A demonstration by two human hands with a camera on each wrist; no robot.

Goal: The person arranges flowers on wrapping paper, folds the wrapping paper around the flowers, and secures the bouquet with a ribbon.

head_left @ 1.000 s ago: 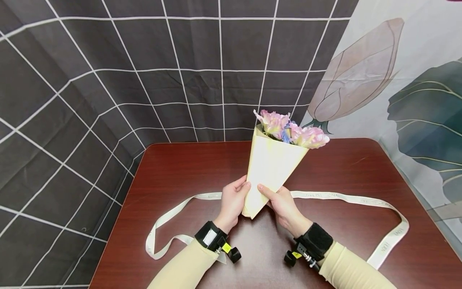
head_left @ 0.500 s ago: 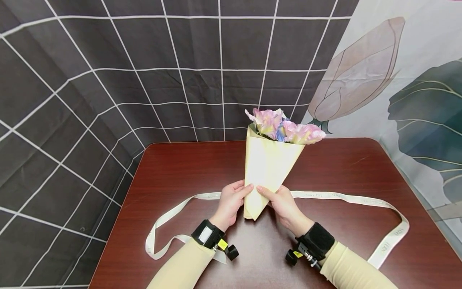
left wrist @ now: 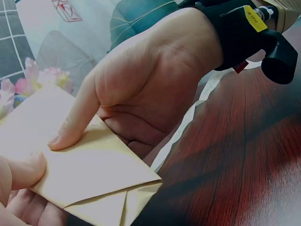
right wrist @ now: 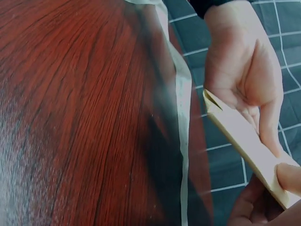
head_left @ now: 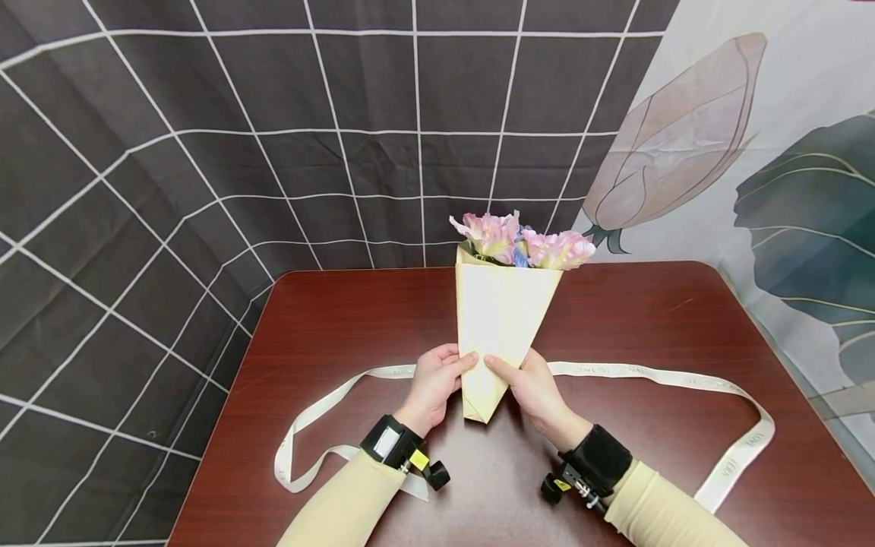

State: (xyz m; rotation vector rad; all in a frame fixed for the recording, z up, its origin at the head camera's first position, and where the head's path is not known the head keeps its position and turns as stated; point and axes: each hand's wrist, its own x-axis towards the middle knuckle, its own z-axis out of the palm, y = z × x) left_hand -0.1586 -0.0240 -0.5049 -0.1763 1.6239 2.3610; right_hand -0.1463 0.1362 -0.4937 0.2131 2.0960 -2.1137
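Observation:
Between my two hands stands a bouquet wrapped in pale yellow paper (head_left: 502,319), its folded lower end narrow and its wide top away from me. Pink flowers (head_left: 495,237) with a bit of blue poke out of the top. My left hand (head_left: 436,384) grips the wrap's left edge, thumb on the front and fingers behind. On the other edge my right hand (head_left: 540,391) holds it the same way, thumb on the front. In the left wrist view, the folded bottom of the paper (left wrist: 108,179) shows below both thumbs. Fingers behind the paper are mostly hidden.
A white printed ribbon (head_left: 741,448) lies in a long curve on the dark red table (head_left: 328,327), passing behind the hands and looping at the left. A dark gridded cloth (head_left: 369,91) hangs behind, with a floral cloth (head_left: 766,190) at the right.
The bouquet has swung to the left at its top and stands more upright. Its bottom tip has shifted slightly right and nearer. Both hands keep holding it; the ribbon lies as before.

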